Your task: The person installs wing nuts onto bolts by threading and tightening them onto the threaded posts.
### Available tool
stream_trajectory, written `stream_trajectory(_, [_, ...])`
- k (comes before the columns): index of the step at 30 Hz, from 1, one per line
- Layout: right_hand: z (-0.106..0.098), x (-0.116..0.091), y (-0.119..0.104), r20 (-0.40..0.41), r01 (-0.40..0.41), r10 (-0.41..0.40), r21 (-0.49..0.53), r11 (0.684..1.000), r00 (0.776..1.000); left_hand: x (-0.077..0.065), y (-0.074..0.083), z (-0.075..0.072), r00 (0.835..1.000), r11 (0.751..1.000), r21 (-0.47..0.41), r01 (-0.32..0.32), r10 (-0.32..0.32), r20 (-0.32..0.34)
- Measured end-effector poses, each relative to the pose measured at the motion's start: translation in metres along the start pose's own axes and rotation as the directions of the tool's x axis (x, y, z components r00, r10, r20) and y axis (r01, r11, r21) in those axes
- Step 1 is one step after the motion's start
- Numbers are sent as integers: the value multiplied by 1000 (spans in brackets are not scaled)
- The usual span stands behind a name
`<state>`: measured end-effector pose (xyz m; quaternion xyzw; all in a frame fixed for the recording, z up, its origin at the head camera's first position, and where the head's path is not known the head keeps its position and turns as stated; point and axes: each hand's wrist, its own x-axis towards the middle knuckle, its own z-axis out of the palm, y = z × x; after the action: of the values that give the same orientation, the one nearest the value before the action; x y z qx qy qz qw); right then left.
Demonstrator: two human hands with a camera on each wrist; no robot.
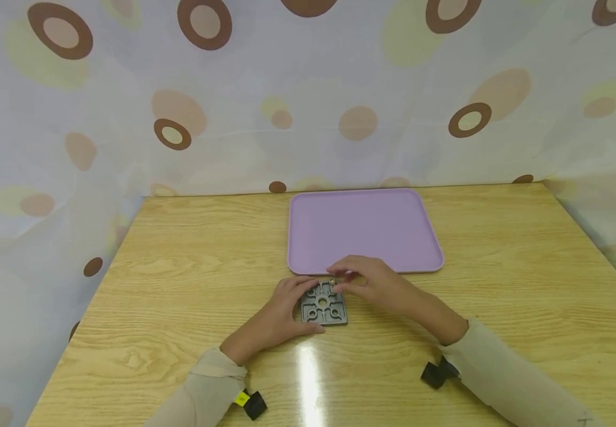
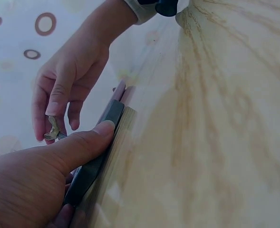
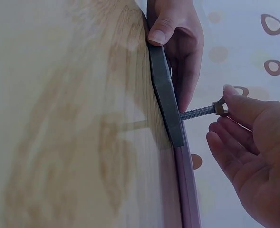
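A square grey metal plate (image 1: pixel 323 317), with holes and raised ribs on its upper face, lies on the wooden table. My left hand (image 1: pixel 281 311) holds it by the left side, thumb at the near edge and fingers at the far edge. From the plate's far right corner a threaded bolt (image 3: pixel 197 113) stands up. At its upper end sits a brass-coloured wing nut (image 3: pixel 220 108), also visible in the left wrist view. Thumb and fingers of my right hand (image 1: pixel 369 281) pinch this wing nut. The plate's underside is hidden.
Just beyond the plate lies a shallow purple tray (image 1: pixel 358 231). The wooden table (image 1: pixel 196 255) extends to both sides. A patterned cloth (image 1: pixel 308 136) hangs behind it and along its left and right sides.
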<state>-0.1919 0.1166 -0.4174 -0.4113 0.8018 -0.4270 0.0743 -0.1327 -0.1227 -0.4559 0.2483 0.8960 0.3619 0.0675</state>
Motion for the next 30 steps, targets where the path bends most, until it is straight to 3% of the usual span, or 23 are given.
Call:
stream_trajectory(15, [-3,2,-3,-21,-8,8,13,1000,1000,0,-1,-1,1000,1000,5,4,-4,-2])
stream_trajectory(30, [-6,1,-4,-53,-36,34,-41,999,998,0,0,-1,1000,1000,2,7,-7,2])
